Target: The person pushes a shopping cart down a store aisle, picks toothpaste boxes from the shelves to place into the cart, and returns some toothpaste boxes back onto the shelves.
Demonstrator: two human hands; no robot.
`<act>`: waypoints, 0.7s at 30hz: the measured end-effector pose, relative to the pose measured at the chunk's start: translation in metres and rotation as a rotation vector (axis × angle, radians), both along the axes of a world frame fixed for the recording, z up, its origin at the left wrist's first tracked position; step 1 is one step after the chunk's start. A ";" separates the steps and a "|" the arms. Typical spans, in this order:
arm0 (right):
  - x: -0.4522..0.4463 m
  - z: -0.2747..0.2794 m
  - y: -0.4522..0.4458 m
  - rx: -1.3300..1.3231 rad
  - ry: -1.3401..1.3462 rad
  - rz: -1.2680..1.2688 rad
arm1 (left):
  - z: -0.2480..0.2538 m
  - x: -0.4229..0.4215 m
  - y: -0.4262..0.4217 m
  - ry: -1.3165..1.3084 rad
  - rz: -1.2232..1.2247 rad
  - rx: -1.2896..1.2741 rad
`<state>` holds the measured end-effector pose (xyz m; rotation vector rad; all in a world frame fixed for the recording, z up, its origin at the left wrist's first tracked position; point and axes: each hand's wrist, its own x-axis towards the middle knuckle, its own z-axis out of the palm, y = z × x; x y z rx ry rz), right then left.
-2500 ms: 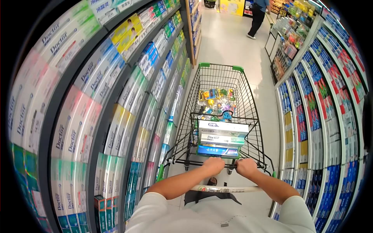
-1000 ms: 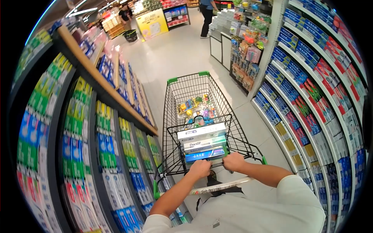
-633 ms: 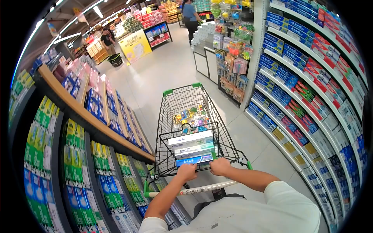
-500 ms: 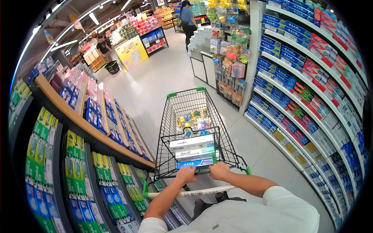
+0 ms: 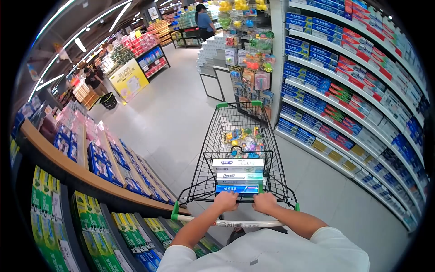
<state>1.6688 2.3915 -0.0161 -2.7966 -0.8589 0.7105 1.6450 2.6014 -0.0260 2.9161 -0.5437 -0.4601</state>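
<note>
Both my hands are closed at the rear wire edge of a shopping cart [image 5: 204,156], past its pale handle [image 5: 267,223], with my forearms lying over the handle. My left hand [image 5: 226,201] is just below a blue toothpaste box [image 5: 236,189]. Close to that box's right end is my right hand [image 5: 264,202]; the fingertips of both are hidden. Behind the blue box stand a white box marked Doctor [image 5: 235,176] and another white box [image 5: 238,162]. Colourful packaged toys [image 5: 244,136] lie deeper in the basket.
Toothpaste shelves [image 5: 335,86] curve along the right. On the left run low shelves [image 5: 77,167] of boxed and packaged goods. A toy rack [image 5: 251,59] stands ahead. Farther off are a yellow display [image 5: 129,80], a black basket [image 5: 108,100] and two people.
The cart and my hands have shifted slightly right in view, while the shelves, toy rack and displays have slid left. My grip looks the same. The person in blue now appears farther left.
</note>
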 end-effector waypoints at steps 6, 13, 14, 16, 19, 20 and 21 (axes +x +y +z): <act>-0.013 0.004 -0.008 0.010 -0.032 -0.114 | -0.015 0.015 -0.004 -0.032 -0.157 -0.002; -0.027 -0.004 -0.020 -0.012 -0.037 -0.242 | -0.002 0.029 -0.021 -0.013 -0.292 -0.050; -0.028 -0.001 -0.022 -0.021 -0.046 -0.260 | -0.001 0.031 -0.024 -0.022 -0.311 -0.059; -0.032 0.004 -0.024 -0.061 0.007 -0.301 | 0.000 0.034 -0.029 0.026 -0.346 -0.057; -0.038 0.006 -0.032 -0.092 0.029 -0.346 | -0.004 0.038 -0.039 0.034 -0.417 -0.077; -0.041 0.006 -0.037 -0.097 0.037 -0.362 | -0.006 0.038 -0.044 0.035 -0.422 -0.077; -0.044 0.005 -0.039 -0.098 0.038 -0.371 | -0.006 0.039 -0.048 0.036 -0.447 -0.079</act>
